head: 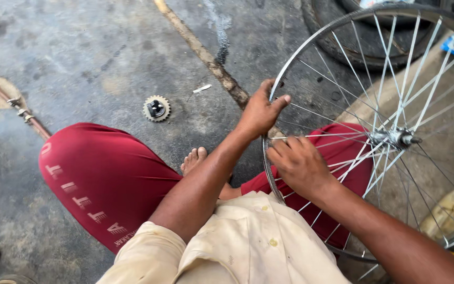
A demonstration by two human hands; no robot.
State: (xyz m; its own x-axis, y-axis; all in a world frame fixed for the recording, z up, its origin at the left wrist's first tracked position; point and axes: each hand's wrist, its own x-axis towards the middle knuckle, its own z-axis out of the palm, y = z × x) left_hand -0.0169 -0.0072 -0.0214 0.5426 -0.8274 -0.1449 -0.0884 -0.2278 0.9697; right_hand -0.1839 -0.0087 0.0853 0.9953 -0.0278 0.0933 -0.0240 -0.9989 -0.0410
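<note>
Bare spoked bicycle wheel (395,138) held upright over the lap, both hands on it.

The left hand (261,111) grips the rim's near edge, thumb over it; the right hand (299,165) pinches among the spokes just below. A toothed sprocket (156,108) lies on the concrete floor (95,58), well apart; a black tyre (342,39) lies beyond the wheel.

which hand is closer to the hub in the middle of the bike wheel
Right. The right hand rests on the spokes just left of the hub. The left hand grips the rim at the wheel's far left edge, farther from it.
</note>
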